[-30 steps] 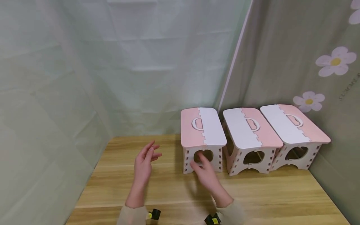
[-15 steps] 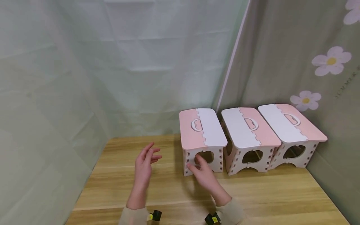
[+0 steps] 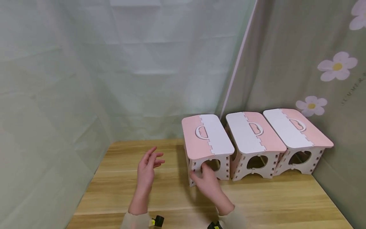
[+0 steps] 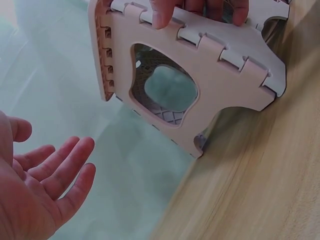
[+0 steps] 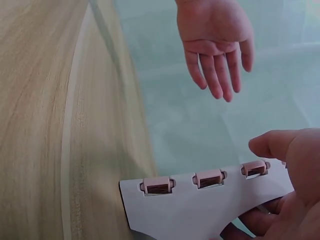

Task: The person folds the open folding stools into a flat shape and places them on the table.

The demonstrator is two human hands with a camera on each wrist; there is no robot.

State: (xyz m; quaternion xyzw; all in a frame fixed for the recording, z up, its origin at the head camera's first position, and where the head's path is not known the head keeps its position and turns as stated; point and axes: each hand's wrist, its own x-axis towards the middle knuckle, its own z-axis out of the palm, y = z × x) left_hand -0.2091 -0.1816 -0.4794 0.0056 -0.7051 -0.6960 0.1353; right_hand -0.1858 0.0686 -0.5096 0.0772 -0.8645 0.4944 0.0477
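A pink-and-white folding stool [image 3: 197, 148] stands leftmost of three, with a handle in its top. My right hand [image 3: 210, 184] grips its front leg panel, fingers in the oval hole and thumb at the left edge. In the left wrist view, the pink side panel [image 4: 215, 85] faces me, with the thumb over its hinged corner. The right wrist view shows the white front panel [image 5: 185, 210] with the fingers hooked behind it. My left hand [image 3: 145, 173] is held over the table to the left of the stool, fingers loosely extended, holding nothing.
Two matching folding stools, the middle one [image 3: 246, 136] and the right one [image 3: 288, 132], stand close beside the first. A wood-grain table [image 3: 114, 187] carries them. Pale green cloth [image 3: 160, 82] hangs behind, and a grey flowered curtain [image 3: 286, 63] hangs at right.
My right hand has gone from near the hole to gripping the left stool's front panel. That stool has come nearer to me and turned slightly. The left hand has stayed nearly still.
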